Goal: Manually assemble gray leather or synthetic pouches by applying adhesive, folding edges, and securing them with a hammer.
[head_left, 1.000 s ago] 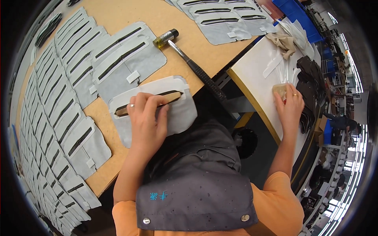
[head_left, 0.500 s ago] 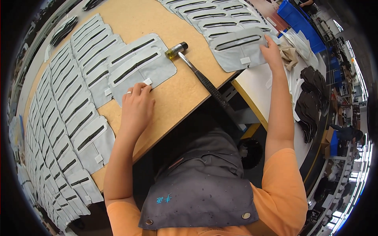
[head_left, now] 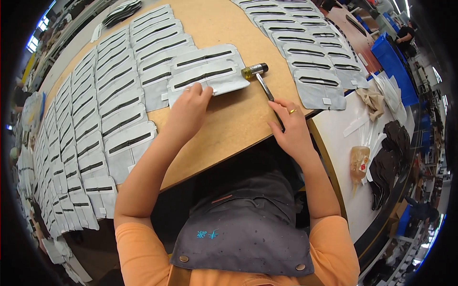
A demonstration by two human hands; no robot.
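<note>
My left hand [head_left: 193, 107] pinches the near edge of a grey fabric panel [head_left: 205, 75] with a long black zipper-like slot and a small white tab. That edge is raised off the table, and another such panel [head_left: 202, 55] lies under its far side. To the right, a soft-faced hammer [head_left: 255, 71] with a yellow face, a black face and a metal neck lies with its head beside the panel. My right hand [head_left: 292, 125] closes round its dark handle, thumb on the left side; part of the grip is hidden.
Overlapping rows of similar grey panels [head_left: 126, 119] cover the left of the wooden table [head_left: 229, 124]. More rows [head_left: 312, 64] lie at the right. A white side table [head_left: 338, 143] holds a bottle of amber stuff [head_left: 359, 164], dark pieces [head_left: 389, 162] and cloth scraps. A blue bin [head_left: 393, 69] stands beyond.
My right hand has let go of a panel on the right-hand row and come back to the hammer handle. My left hand has raised its panel's near edge. The view has shifted.
</note>
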